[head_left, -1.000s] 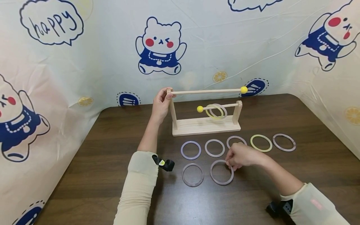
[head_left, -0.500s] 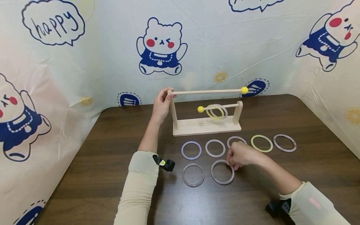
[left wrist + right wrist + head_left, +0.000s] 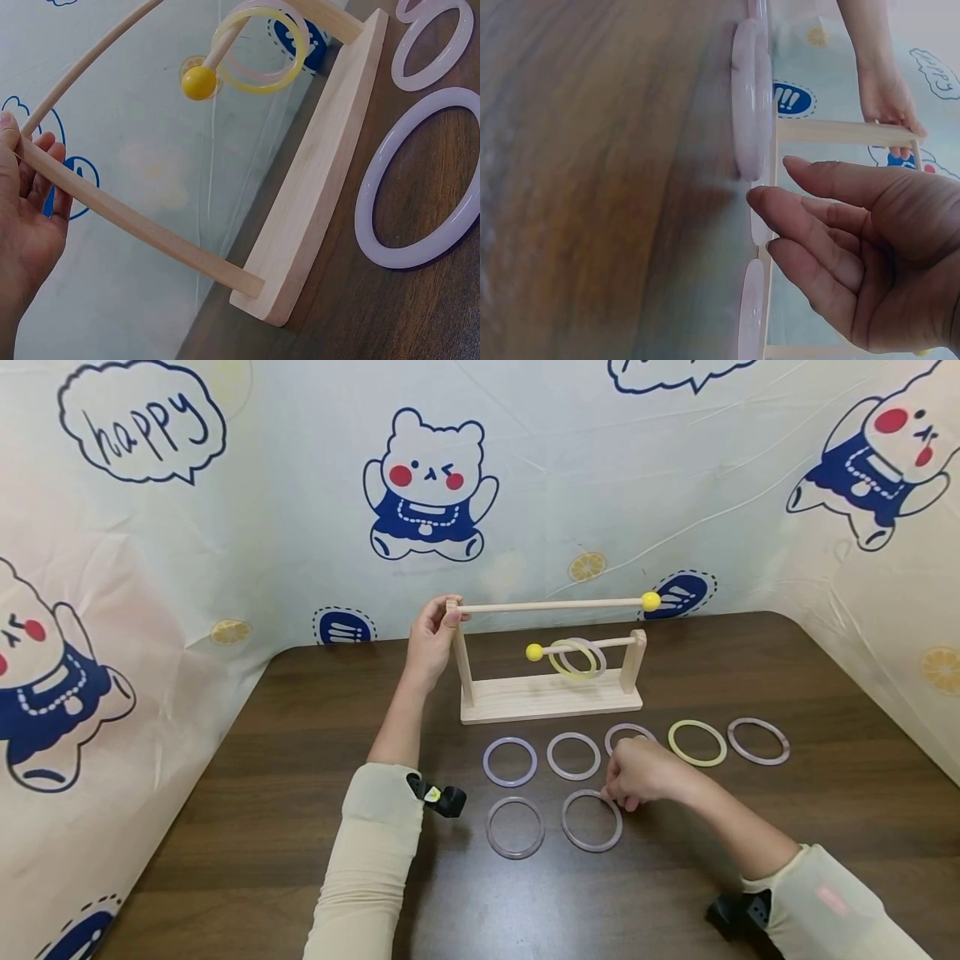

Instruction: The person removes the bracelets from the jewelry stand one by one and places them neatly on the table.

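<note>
Your left hand (image 3: 431, 645) grips one post of the pale wooden two-rod stand (image 3: 551, 697); your right hand (image 3: 643, 771), thumb and fingers parted, is just beside a glossy mauve ring (image 3: 590, 848) flat on the brown wooden table (image 3: 300, 793). Apparently early: a yellow ring (image 3: 262, 89) and a pale-pink ring (image 3: 603, 662) hang threaded; seven remain.

I'm in a screened-off nook — a brown wood-grain table (image 3: 247, 860) with a creased sheet (image 3: 300, 527) of cartoon bears (image 3: 426, 518) behind and on both sides — in what building, I can't tell.
</note>
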`<state>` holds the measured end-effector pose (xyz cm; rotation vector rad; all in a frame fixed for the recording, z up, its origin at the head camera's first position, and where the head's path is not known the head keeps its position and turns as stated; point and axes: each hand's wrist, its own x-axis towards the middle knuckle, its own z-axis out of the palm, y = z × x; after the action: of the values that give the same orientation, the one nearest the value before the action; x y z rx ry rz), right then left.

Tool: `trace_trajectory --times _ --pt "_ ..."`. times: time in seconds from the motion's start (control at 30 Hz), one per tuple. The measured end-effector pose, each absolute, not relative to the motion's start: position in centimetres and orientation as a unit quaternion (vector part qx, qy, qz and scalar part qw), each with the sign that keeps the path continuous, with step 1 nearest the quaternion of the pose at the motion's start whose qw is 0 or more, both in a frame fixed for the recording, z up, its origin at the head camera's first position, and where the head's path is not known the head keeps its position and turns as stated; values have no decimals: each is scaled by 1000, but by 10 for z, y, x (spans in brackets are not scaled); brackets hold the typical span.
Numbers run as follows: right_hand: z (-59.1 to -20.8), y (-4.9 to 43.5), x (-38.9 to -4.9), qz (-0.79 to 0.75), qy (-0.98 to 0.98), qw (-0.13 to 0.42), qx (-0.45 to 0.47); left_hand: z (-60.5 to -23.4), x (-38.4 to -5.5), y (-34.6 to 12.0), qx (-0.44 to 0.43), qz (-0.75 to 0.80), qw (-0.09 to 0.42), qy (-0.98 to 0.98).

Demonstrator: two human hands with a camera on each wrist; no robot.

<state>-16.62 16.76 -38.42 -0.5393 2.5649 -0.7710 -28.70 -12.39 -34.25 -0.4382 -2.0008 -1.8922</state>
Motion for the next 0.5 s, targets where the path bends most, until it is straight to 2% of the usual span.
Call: trace_trajectory --times 0.5 --pt "-384 169 -170 -271 922 202 -186 -344 -288 -123 -159 -672 181 -700"
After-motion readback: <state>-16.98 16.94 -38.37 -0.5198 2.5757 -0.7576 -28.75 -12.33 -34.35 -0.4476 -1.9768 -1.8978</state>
